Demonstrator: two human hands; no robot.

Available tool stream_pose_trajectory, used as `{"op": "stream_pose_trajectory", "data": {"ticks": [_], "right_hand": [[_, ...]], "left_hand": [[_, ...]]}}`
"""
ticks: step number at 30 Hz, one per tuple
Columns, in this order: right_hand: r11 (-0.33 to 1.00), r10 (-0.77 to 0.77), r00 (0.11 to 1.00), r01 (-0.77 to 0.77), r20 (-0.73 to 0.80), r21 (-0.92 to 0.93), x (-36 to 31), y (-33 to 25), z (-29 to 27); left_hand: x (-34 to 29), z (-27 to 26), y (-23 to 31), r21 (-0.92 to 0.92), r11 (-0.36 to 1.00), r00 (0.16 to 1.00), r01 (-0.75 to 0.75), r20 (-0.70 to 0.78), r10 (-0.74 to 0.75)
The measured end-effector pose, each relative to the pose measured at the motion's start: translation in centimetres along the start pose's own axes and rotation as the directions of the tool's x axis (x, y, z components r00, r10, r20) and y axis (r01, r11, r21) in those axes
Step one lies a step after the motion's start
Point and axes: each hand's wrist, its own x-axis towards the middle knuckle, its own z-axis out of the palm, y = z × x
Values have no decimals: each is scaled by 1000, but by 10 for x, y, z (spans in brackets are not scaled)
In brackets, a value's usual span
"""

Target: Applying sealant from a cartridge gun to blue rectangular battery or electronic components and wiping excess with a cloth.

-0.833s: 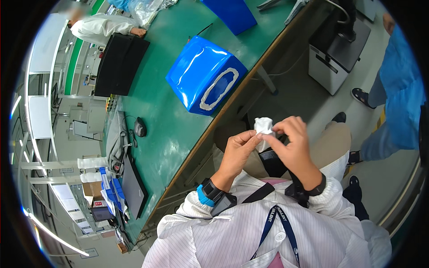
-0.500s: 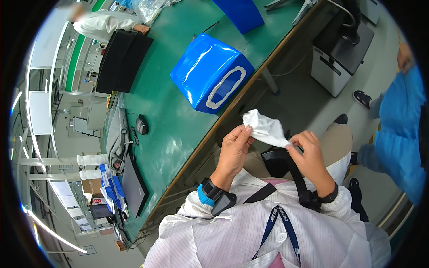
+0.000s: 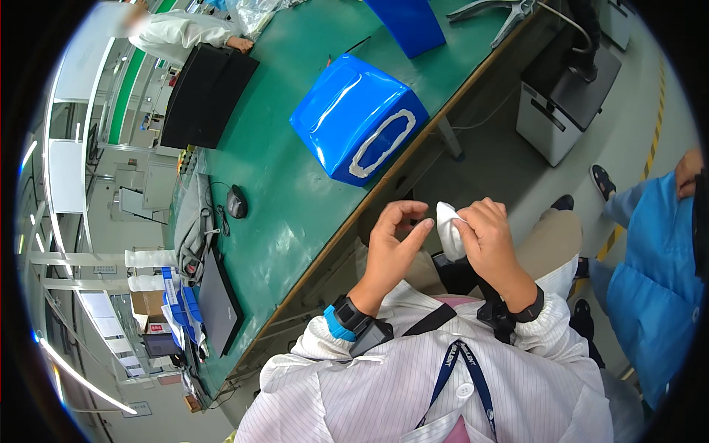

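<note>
A crumpled white cloth hangs folded in my right hand, pinched between thumb and fingers above my lap. To its left, my left hand is empty, with thumb and fingers apart, a short gap from the cloth. Beyond both hands, a glossy blue block sits near the edge of the green table. A white oval ring is smeared or stuck on its near end face. Neither hand touches the block.
A second blue piece and a metal clamp-like tool are at the far table end. A mouse, laptop and black panel lie left. A person in white works across; another in blue stands right.
My left hand has let go of the cloth and opened. The cloth, earlier stretched between both hands, is now bunched in my right hand, which has moved slightly left.
</note>
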Motion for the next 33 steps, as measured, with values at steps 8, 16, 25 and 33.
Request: {"op": "stream_pose_trajectory", "data": {"ticks": [8, 16, 25, 33], "right_hand": [[610, 424, 807, -591, 412, 528, -2, -3, -8], [527, 364, 767, -637, 528, 562, -9, -5, -25], [18, 227, 856, -480, 464, 877, -13, -9, -8], [41, 266, 836, -507, 479, 861, -10, 2, 4]], "left_hand": [[4, 5, 12, 159, 955, 964, -250, 132, 230], [-4, 7, -1, -66, 998, 978, -20, 204, 33], [-5, 10, -9, -421, 880, 948, 219, 305, -90], [-4, 13, -20, -431, 868, 949, 247, 290, -126]]}}
